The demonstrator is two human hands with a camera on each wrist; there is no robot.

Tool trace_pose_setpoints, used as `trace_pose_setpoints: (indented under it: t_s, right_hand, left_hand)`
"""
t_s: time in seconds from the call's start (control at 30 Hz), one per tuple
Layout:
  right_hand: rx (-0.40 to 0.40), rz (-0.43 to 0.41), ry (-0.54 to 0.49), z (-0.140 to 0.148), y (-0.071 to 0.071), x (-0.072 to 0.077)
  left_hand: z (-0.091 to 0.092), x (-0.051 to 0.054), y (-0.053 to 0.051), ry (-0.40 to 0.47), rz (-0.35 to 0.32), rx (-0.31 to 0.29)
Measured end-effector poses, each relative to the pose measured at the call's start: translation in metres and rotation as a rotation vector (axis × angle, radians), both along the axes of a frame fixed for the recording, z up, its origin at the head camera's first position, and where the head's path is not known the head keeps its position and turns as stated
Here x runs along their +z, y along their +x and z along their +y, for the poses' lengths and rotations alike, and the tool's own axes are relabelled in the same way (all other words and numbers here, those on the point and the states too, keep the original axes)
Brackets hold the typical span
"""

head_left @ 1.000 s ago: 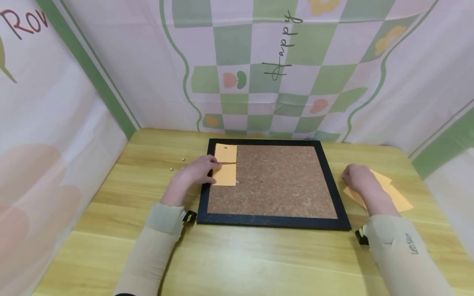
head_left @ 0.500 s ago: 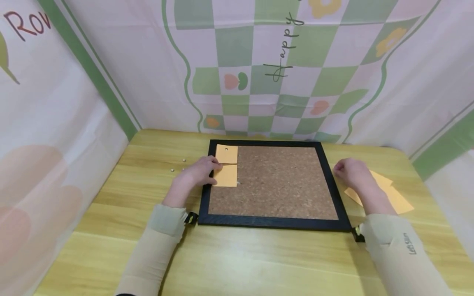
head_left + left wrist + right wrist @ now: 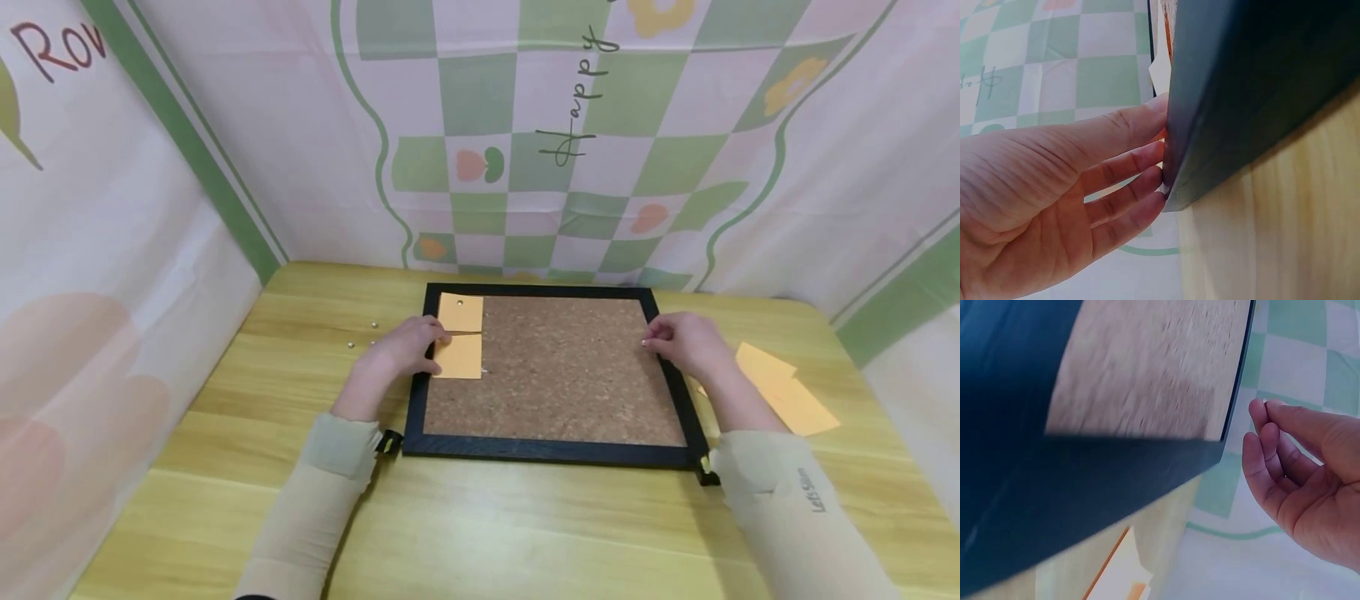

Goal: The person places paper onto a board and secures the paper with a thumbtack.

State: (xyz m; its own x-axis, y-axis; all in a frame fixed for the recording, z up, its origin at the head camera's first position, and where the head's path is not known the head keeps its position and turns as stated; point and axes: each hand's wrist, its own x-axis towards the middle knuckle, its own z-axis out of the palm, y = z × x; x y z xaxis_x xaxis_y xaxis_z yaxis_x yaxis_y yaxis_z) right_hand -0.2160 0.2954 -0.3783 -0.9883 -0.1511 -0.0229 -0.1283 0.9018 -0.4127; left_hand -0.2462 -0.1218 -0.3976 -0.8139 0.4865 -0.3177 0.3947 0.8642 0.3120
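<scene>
My left hand (image 3: 401,348) lies over the left edge of a black-framed cork board (image 3: 562,375), its fingertips and thumb pressing on the lower orange note (image 3: 461,357). Just above that is another orange note (image 3: 461,310), with a small silver thumbtack (image 3: 460,302) near its top. Over the board's right frame, my right hand (image 3: 686,340) pinches a tiny silver thumbtack (image 3: 643,343) between thumb and forefinger. The right wrist view shows only a glint of this tack, with the right hand (image 3: 1304,469) raised off the board. In the left wrist view, the frame hides the left fingertips.
Several loose orange notes (image 3: 783,390) lie overlapping on the wooden table (image 3: 525,525), right of the board. Small silver tacks (image 3: 351,345) lie to its left, partly behind my left hand. A patterned cloth (image 3: 480,117) hangs behind the table.
My right hand has moved left, from beside the loose notes to over the board's right frame, and the tack in its fingertips now shows. My left hand stays on the lower note.
</scene>
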Motion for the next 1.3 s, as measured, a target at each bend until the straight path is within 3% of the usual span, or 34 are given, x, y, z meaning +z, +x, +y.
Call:
trace_pose_setpoints:
  t_s: [0.37, 0.67, 1.0, 1.3]
  right_hand:
    - [0.079, 0.060, -0.060, -0.041, -0.004, -0.001]
    - [0.074, 0.008, -0.119, -0.078, -0.008, -0.007]
    - [0.100, -0.102, -0.143, -0.120, -0.015, -0.012]
    - [0.149, -0.132, -0.166, -0.149, -0.019, -0.014]
  left_hand:
    - [0.001, -0.002, 0.001, -0.009, 0.044, -0.010]
    - [0.001, 0.003, 0.004, 0.002, 0.044, -0.005]
    - [0.000, 0.001, 0.001, 0.000, 0.049, -0.012]
    - [0.000, 0.003, 0.003, 0.004, 0.049, -0.019]
